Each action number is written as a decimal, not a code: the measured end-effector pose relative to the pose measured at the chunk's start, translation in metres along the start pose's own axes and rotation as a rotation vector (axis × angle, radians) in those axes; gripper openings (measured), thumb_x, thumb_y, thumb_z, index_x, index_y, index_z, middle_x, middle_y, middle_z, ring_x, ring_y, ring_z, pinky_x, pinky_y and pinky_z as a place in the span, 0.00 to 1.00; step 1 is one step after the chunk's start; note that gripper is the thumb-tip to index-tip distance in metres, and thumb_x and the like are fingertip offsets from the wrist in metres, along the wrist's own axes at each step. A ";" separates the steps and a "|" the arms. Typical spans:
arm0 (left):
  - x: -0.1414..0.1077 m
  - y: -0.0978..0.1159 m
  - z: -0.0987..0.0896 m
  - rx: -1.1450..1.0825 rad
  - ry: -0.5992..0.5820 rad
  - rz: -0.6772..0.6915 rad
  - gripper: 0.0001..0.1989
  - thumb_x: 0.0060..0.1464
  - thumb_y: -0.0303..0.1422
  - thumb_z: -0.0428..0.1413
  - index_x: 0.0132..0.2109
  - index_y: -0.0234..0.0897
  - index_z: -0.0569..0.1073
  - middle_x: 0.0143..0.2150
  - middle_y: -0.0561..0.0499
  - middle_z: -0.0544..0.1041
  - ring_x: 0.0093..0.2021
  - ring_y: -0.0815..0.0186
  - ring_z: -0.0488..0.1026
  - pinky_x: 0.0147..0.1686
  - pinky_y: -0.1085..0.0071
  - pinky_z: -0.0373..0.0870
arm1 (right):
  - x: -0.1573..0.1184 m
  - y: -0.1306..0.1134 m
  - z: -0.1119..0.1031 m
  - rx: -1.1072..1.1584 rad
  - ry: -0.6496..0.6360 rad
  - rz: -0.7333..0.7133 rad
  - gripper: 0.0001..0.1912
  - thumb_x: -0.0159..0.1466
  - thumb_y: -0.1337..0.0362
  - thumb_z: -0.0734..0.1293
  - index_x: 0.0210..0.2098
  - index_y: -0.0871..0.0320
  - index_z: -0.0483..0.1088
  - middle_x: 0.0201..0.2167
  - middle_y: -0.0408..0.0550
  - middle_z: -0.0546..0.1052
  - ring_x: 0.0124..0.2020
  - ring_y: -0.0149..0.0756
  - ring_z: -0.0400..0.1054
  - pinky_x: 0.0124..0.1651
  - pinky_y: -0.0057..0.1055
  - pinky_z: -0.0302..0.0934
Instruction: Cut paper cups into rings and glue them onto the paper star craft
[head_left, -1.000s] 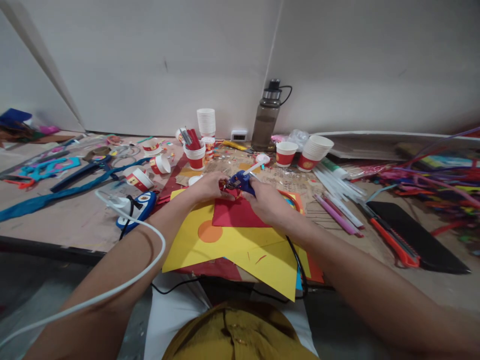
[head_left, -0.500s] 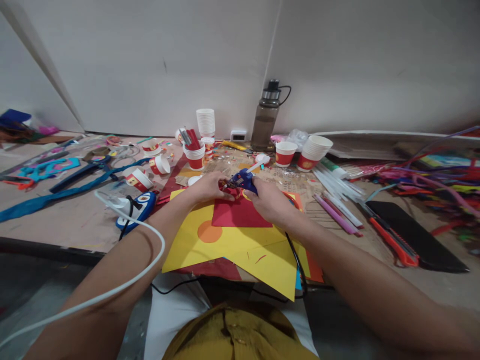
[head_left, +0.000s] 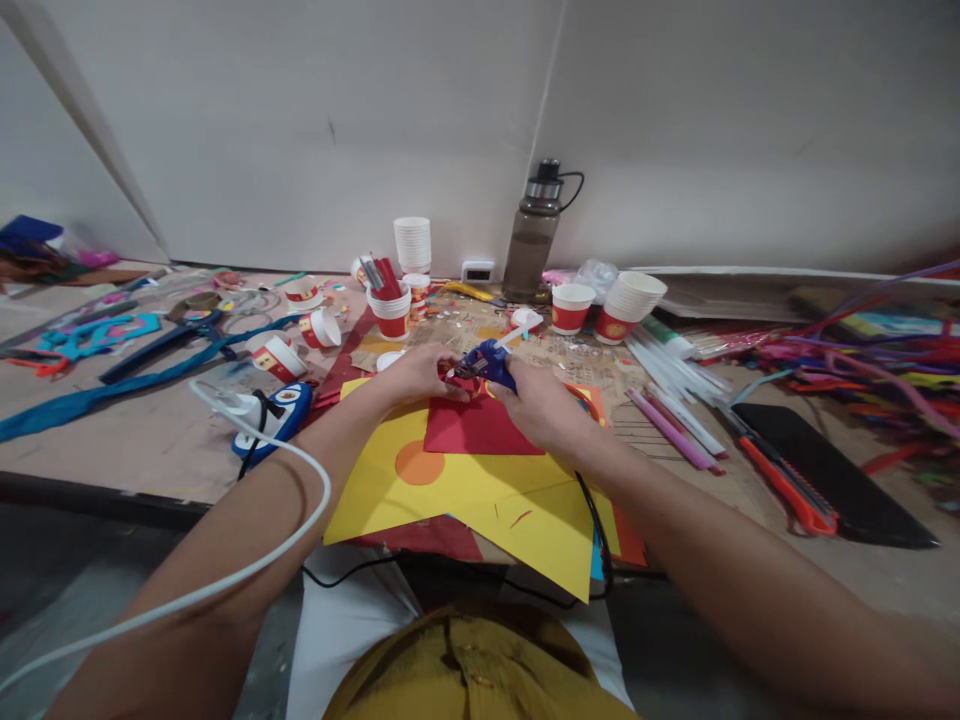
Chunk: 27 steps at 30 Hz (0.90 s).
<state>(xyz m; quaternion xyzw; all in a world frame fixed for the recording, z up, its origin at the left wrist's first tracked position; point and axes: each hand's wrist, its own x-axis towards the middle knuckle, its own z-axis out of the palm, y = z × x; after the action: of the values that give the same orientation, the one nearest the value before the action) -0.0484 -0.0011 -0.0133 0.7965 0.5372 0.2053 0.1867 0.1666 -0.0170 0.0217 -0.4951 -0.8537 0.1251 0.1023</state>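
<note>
My right hand point(head_left: 534, 397) is wrapped round a blue glue gun point(head_left: 489, 363) with a white glue stick standing out of its back. The gun's nozzle points left, toward my left hand point(head_left: 427, 374). My left fingers are closed on a small red piece point(head_left: 463, 384), whose shape is partly hidden by the hand and the gun. Below both hands lies a red sheet point(head_left: 480, 430) on top of yellow sheets point(head_left: 465, 493). An orange paper circle point(head_left: 420, 463) rests on the yellow paper to the left.
White-and-red paper cups point(head_left: 390, 316) and a water bottle point(head_left: 529, 245) stand at the back. A red cutter point(head_left: 787, 485) and black phone point(head_left: 832, 475) lie right. A blue power strip point(head_left: 274, 425) sits left; a white cable point(head_left: 292, 545) crosses my left forearm.
The glue gun has shifted very slightly within the same spot. Both hands keep nearly the same place and the same hold.
</note>
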 end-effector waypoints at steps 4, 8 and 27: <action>-0.001 0.000 0.000 0.015 0.022 -0.006 0.25 0.40 0.50 0.63 0.43 0.40 0.78 0.40 0.50 0.77 0.39 0.62 0.71 0.37 0.70 0.64 | 0.002 0.001 0.002 0.014 0.002 -0.011 0.14 0.67 0.59 0.58 0.48 0.59 0.66 0.42 0.56 0.78 0.41 0.45 0.72 0.36 0.32 0.58; 0.000 -0.003 0.001 0.010 0.009 -0.010 0.26 0.40 0.50 0.63 0.46 0.42 0.78 0.42 0.50 0.77 0.43 0.60 0.71 0.41 0.69 0.64 | 0.001 0.005 0.000 -0.034 0.020 0.006 0.15 0.67 0.58 0.58 0.48 0.58 0.66 0.42 0.56 0.78 0.41 0.47 0.72 0.35 0.33 0.58; 0.002 0.000 0.000 0.045 0.002 0.019 0.22 0.41 0.50 0.63 0.39 0.39 0.78 0.36 0.50 0.74 0.36 0.63 0.69 0.34 0.70 0.62 | 0.001 0.005 0.004 0.072 -0.020 -0.041 0.13 0.66 0.58 0.59 0.45 0.58 0.66 0.41 0.55 0.77 0.40 0.44 0.72 0.35 0.31 0.59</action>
<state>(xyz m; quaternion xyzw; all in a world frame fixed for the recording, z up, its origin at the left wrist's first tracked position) -0.0482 0.0007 -0.0132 0.8053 0.5344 0.1957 0.1662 0.1693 -0.0138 0.0167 -0.4721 -0.8597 0.1584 0.1141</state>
